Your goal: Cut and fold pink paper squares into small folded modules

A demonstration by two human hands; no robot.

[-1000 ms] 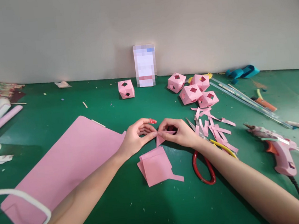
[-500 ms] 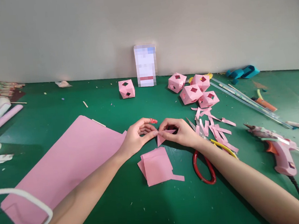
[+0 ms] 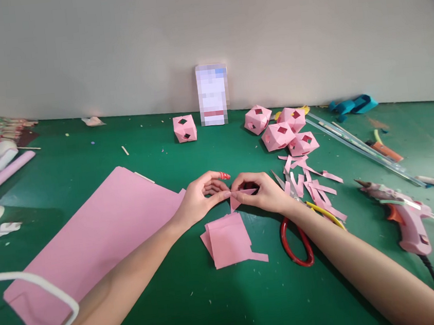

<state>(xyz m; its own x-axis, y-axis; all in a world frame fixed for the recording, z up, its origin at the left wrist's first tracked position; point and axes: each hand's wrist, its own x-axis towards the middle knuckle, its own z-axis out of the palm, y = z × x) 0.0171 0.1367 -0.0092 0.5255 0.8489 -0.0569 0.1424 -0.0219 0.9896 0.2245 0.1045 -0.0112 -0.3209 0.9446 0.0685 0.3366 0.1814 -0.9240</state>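
Observation:
A small folded piece of pink paper (image 3: 237, 201) is pinched between my two hands above the green table. My left hand (image 3: 201, 198) grips its left corner between thumb and fingertip; red tape wraps one finger. My right hand (image 3: 259, 191) holds the paper from the right, fingers curled over it and partly hiding it. Just below lies a stack of pink paper squares (image 3: 229, 241), with a thin strip sticking out at its lower right. Scissors (image 3: 296, 242) with red and yellow handles rest under my right forearm.
Pink paper balls (image 3: 277, 135) stand at the back right, another one (image 3: 185, 128) at the back middle. Cut strips (image 3: 321, 193) lie right of the scissors. A glue gun (image 3: 404, 212) lies far right, large pink sheets (image 3: 105, 241) left. A phone (image 3: 213, 94) leans against the wall.
Almost nothing differs. The whole view has shifted very slightly; both hands keep the same pinch on the folded paper.

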